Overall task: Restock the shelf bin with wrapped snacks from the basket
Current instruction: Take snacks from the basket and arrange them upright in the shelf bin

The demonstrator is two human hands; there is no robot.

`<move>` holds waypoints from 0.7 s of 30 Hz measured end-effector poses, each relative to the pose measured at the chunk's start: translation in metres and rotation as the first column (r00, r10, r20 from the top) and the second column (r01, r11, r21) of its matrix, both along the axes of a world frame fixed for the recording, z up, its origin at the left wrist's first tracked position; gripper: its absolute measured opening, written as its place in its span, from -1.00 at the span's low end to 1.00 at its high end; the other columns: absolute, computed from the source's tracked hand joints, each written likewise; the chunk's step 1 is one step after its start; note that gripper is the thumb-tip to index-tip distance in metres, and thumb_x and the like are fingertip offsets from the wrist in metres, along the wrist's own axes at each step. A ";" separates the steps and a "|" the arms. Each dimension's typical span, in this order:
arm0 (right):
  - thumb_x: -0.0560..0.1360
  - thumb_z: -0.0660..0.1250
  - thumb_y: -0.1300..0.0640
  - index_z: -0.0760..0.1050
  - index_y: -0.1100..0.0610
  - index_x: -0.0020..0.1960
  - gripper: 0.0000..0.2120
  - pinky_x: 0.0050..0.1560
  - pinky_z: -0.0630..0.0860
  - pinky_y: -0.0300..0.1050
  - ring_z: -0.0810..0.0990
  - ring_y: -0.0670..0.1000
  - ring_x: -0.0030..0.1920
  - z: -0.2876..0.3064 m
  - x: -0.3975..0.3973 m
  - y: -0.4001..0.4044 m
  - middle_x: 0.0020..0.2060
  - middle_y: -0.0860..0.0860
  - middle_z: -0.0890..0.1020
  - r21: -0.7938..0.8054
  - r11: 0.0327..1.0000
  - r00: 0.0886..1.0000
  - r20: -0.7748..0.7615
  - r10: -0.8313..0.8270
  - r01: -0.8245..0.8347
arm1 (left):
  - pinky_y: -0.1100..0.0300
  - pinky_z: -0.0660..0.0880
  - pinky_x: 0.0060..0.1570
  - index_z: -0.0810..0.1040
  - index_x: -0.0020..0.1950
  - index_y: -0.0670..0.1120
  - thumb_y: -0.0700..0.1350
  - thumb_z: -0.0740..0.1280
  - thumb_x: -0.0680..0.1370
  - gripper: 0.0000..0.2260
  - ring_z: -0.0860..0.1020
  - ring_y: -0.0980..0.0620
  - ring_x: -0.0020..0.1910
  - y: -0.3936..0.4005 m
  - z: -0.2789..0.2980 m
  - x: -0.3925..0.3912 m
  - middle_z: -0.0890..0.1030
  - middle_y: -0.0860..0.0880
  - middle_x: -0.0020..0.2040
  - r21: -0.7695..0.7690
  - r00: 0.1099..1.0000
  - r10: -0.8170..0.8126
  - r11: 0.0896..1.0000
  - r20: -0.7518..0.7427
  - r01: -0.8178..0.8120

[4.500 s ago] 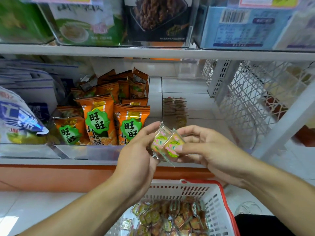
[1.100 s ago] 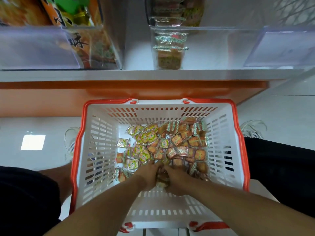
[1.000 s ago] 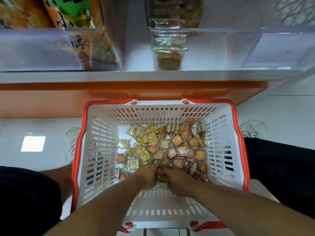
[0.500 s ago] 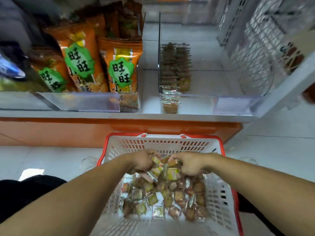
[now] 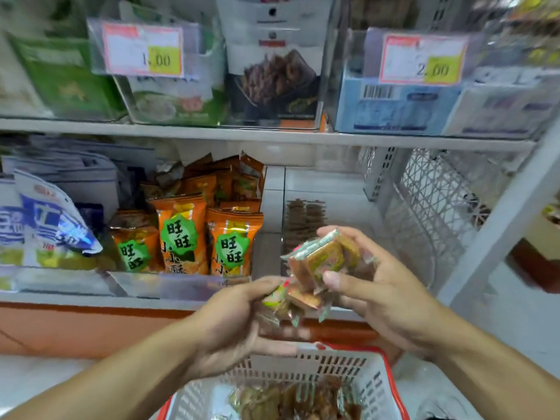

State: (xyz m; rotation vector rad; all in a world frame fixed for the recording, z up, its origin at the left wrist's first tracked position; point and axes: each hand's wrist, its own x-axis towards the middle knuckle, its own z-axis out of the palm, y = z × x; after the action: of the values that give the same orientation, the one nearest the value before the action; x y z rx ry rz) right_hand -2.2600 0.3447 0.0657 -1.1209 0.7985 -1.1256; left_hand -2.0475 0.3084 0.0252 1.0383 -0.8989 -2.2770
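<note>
Both hands are raised above the white basket (image 5: pixel 339 366) with its red rim, in front of the lower shelf. My right hand (image 5: pixel 378 286) grips a stack of several small wrapped snacks (image 5: pixel 321 262), thumb pressed on the front one. My left hand (image 5: pixel 239 319) holds a few more wrapped snacks (image 5: pixel 280 301) between thumb and fingers, just below and left of that stack. The clear shelf bin (image 5: pixel 342 207) stands behind my right hand, with a short row of the same brown snacks (image 5: pixel 304 216) standing in it. More wrapped snacks (image 5: pixel 291 401) lie in the basket.
Orange snack bags (image 5: pixel 181 237) fill the bin to the left, and blue-white bags (image 5: pixel 45 225) sit further left. The upper shelf (image 5: pixel 272 136) carries boxed goods with price tags. A white mesh divider (image 5: pixel 430 207) closes the shelf's right end.
Both hands have come up out of the basket with handfuls of wrapped snacks, to the level of the lower shelf. The view has tilted up from the basket to the shelves.
</note>
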 end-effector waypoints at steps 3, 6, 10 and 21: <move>0.39 0.47 0.29 0.53 0.06 0.28 -0.52 -0.01 0.64 0.04 0.67 0.09 0.00 -0.011 0.012 -0.005 0.05 0.16 0.67 0.051 0.998 0.994 0.101 -0.046 0.041 | -0.02 0.68 -0.26 0.63 0.31 -0.12 0.01 0.15 0.70 -0.64 0.73 -0.11 0.00 0.003 0.005 -0.014 0.69 -0.23 0.20 0.023 0.988 0.122 0.992 -0.099 -0.120; 0.38 0.49 0.26 0.55 0.06 0.28 -0.52 -0.04 0.63 0.03 0.67 0.11 0.03 -0.016 0.020 -0.007 0.11 0.18 0.67 0.127 0.991 0.986 0.161 -0.054 0.034 | -0.08 0.68 -0.20 0.67 0.23 -0.14 0.24 0.30 0.57 -0.50 0.70 -0.21 0.04 0.000 0.008 -0.020 0.67 -0.29 0.20 0.056 0.972 0.174 0.984 -0.161 -0.167; 0.45 0.46 0.31 0.51 0.15 0.31 -0.55 0.00 0.61 0.04 0.64 0.15 0.09 -0.015 0.024 -0.014 0.15 0.25 0.64 0.152 0.987 0.988 0.135 -0.077 0.056 | -0.12 0.69 -0.03 0.67 0.24 -0.14 0.31 0.53 0.34 -0.33 0.61 -0.27 0.22 -0.008 0.012 -0.018 0.63 -0.32 0.25 -0.011 0.971 0.151 0.988 -0.185 -0.156; 0.45 0.46 0.24 0.51 0.17 0.28 -0.58 -0.03 0.62 0.05 0.68 0.17 0.06 -0.006 0.023 -0.017 0.16 0.21 0.66 0.116 0.987 0.989 0.084 -0.122 0.111 | 0.12 0.65 -0.25 0.58 0.29 -0.04 -0.32 0.64 0.26 -0.37 0.72 -0.12 -0.18 -0.007 0.010 -0.011 0.72 -0.27 0.06 -0.183 0.963 0.256 0.946 -0.086 -0.268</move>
State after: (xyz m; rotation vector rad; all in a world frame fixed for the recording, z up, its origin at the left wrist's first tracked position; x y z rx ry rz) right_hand -2.2371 0.3273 0.0598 -0.9336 0.8534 -1.2063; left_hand -2.0582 0.3013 0.0357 0.9370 -0.8795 -1.9489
